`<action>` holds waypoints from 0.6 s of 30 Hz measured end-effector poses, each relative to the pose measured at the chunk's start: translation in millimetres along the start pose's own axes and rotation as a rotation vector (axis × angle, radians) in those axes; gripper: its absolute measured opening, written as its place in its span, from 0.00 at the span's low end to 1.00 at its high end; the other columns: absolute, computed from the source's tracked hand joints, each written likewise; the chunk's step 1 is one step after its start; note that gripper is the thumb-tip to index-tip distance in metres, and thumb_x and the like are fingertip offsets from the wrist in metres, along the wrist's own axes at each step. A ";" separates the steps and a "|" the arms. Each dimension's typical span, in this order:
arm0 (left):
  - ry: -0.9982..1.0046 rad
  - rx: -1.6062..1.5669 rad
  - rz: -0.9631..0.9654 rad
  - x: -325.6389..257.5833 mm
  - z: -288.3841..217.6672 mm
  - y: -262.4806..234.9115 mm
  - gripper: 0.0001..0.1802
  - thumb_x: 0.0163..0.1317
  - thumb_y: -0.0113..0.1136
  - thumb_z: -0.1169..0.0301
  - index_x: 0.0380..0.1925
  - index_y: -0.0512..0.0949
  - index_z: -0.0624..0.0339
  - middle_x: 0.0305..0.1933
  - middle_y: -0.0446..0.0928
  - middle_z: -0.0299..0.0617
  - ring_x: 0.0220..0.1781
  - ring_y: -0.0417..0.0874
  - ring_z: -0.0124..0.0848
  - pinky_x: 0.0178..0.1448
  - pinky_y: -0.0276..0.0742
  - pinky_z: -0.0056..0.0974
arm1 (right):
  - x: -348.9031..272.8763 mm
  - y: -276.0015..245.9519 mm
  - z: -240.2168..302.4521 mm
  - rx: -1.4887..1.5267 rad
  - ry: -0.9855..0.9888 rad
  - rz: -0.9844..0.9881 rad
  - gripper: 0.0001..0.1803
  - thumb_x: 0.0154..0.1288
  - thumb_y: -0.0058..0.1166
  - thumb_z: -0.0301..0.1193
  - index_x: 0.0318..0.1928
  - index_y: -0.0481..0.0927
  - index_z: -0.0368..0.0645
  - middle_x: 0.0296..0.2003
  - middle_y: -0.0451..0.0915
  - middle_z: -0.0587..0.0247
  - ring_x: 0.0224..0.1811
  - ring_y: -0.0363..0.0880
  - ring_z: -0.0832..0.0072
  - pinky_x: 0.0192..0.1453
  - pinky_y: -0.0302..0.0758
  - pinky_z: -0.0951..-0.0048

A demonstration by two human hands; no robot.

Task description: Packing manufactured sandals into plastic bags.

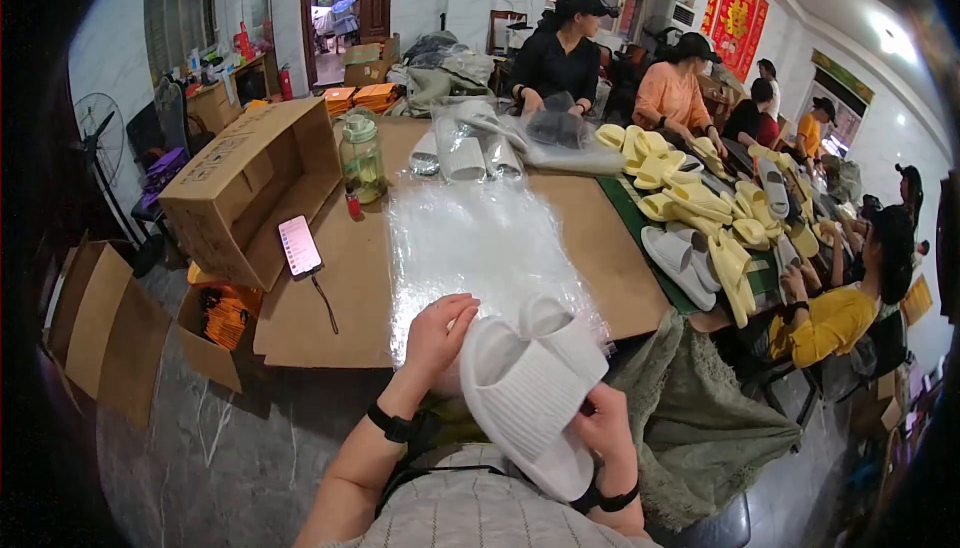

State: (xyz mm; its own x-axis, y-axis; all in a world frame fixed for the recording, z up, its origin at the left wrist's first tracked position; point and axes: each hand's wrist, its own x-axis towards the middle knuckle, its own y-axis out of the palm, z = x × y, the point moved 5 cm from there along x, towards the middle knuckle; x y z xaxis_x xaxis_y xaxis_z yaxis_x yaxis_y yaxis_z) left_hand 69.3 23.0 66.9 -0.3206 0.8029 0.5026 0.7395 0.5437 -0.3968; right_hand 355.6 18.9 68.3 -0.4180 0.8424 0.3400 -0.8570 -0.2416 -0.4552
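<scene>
A pair of white slippers (520, 393) with ribbed straps is held over the table's near edge, toes tilted away from me. My right hand (607, 423) is closed around their right side. To their left, my left hand (440, 336) has its fingers drawn together at the near edge of the clear plastic bags (470, 238), which lie flat in a stack. The bag edge seems pinched there, though the fingertips are partly hidden. Farther back, more white slippers in clear plastic (462, 156) lie on the table.
Cardboard (345, 318) covers the table. On its left are an open box (250, 183), a phone (299, 246), a glass jar (362, 160) and a red lighter (354, 203). Yellow slippers (700, 198) pile up at right, by green cloth (690, 418). Several people work beyond.
</scene>
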 end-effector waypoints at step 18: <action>0.513 0.213 0.230 -23.6 -66.6 9.8 0.14 0.62 0.65 0.69 0.48 0.84 0.55 0.62 0.79 0.42 0.69 0.72 0.48 0.71 0.68 0.52 | 40.3 44.2 -7.4 -0.351 0.023 -0.014 0.16 0.63 0.61 0.39 0.32 0.75 0.39 0.28 0.79 0.48 0.32 0.79 0.47 0.35 0.74 0.51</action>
State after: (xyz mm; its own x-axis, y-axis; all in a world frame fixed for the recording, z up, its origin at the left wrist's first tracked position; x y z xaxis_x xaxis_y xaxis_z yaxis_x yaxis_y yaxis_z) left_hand 123.5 -6.9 102.3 0.1991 0.7141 0.6712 0.6041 0.4498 -0.6578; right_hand 303.1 45.7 55.8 -0.3963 0.8562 0.3314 -0.7052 -0.0528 -0.7070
